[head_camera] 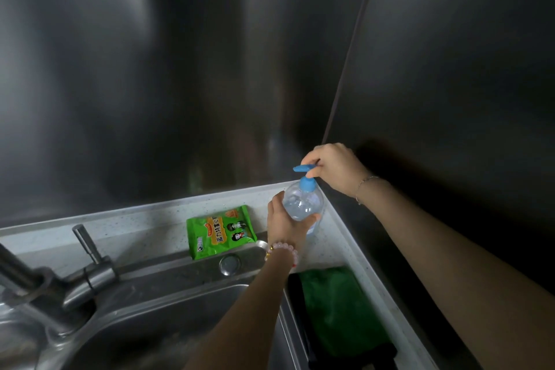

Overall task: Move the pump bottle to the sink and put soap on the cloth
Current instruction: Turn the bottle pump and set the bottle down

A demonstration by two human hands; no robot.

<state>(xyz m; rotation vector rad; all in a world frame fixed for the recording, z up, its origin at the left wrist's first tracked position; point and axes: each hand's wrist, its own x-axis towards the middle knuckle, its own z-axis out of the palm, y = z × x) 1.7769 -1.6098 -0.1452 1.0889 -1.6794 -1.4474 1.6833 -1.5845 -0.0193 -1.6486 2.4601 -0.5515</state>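
I am holding the clear plastic pump bottle with the blue pump head in the far right corner of the pale speckled counter, up against the dark steel wall. My left hand is wrapping its fingers around the round body, and my right hand is pinching the blue nozzle from behind. The bottle's long axis is leaning slightly, top away from me; I cannot tell whether its base is touching the counter. The stainless steel sink basin is lying nearer to me and to the left of the bottle, so the carry is running back along my left forearm. The dark green cloth is lying on the counter just right of the sink rim, nearer my right arm and directly below the bottle's path.
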